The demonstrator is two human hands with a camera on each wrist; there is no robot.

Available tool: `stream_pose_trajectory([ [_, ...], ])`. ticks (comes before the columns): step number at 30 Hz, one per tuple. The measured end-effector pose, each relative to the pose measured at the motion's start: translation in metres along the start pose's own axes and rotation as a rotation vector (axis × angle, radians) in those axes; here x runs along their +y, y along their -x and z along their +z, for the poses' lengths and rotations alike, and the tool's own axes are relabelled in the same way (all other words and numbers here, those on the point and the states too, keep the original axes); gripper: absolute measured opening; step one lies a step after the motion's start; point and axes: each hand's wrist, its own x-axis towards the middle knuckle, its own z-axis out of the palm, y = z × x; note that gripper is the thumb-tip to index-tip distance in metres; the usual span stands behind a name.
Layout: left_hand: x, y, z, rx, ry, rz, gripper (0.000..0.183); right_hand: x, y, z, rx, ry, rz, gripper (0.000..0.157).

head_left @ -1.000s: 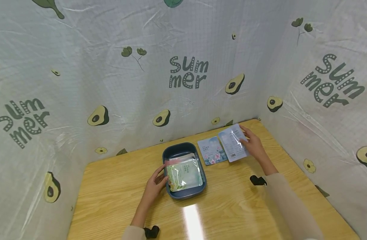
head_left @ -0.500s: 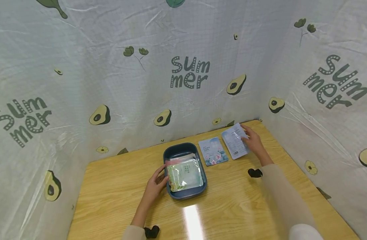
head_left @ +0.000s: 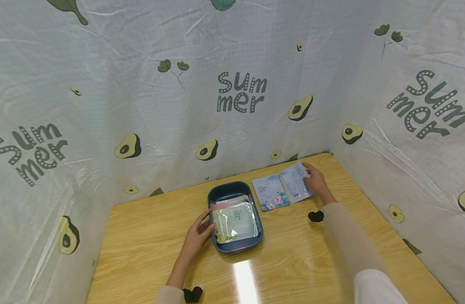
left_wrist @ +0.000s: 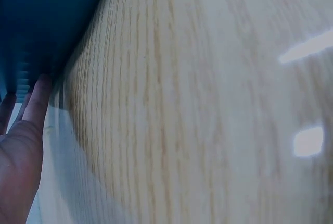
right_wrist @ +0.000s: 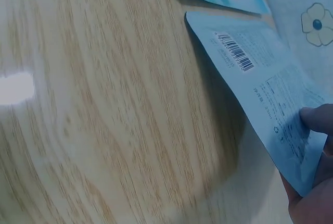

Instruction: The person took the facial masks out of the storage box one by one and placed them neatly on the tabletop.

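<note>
Near the far right corner of the wooden surface (head_left: 149, 240), your right hand (head_left: 317, 182) holds a pale blue printed packet (head_left: 294, 183) by its right side, thumb across the printed face and a finger showing beneath. The packet extends leftward from that hand, its barcode toward the near left corner; the right wrist view shows the held side raised over its own shadow. Just beside it, on the side away from your hand, a flowered packet (head_left: 271, 192) lies flat near the surface's far edge. Farther left, your left hand (head_left: 197, 234), thumb and forefinger spread apart, touches the left side of a dark blue tray (head_left: 229, 192), well apart from the pale blue printed packet. Inside that tray, a green-and-white packet (head_left: 236, 223) lies over a pink-edged packet (head_left: 221, 205), leaving the tray's near end bare.
</note>
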Motion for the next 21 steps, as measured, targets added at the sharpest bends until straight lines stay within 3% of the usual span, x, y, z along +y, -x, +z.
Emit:
stream_pose_trajectory([
  [21,-0.004,0.0,-0.003,-0.006,-0.008,0.017,0.06,-0.025,0.0,0.036,-0.016,-0.041,0.035,0.063],
])
